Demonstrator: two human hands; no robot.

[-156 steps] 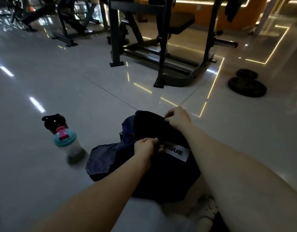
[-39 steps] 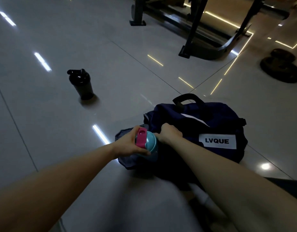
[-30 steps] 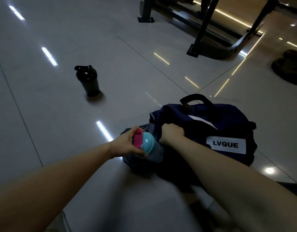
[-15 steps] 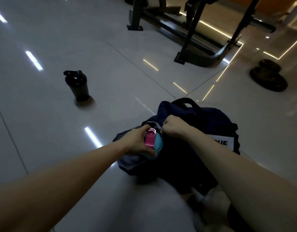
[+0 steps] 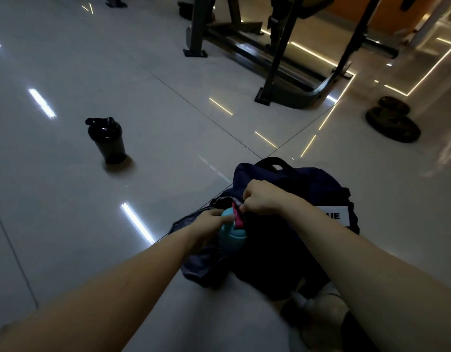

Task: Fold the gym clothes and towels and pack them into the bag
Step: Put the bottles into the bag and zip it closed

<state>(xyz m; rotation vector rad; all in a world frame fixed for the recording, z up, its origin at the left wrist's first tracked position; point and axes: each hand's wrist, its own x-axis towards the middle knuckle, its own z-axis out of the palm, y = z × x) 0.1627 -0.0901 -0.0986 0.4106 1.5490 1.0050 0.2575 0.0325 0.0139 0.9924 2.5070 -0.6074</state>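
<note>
Head view: left hand (image 5: 208, 225) grips teal bottle (image 5: 231, 233), right hand (image 5: 263, 197) pinches bag (image 5: 309, 184), label (image 5: 334, 216) showing "UE".

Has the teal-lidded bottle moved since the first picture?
Yes. The teal-lidded bottle left its spot beside the black shaker; the left hand now holds it at the mouth of the bag, to the shaker's right.

Floor (image 5: 67, 224) is big pale tiles, v. glossy & smooth, mirroring the strip lights, w/ thin dark grout lines. Bag (image 5: 308, 184) looks matt navy cloth, soft & creased, w/ a smooth white label (image 5: 338, 212); bottle (image 5: 230, 231) lid is smooth teal plastic w/ a pink cap. Shaker (image 5: 110, 146) is dark plastic w/ slight sheen, frame (image 5: 282, 47) matt dark metal, plates (image 5: 394, 125) dull & rough-looking.
</note>
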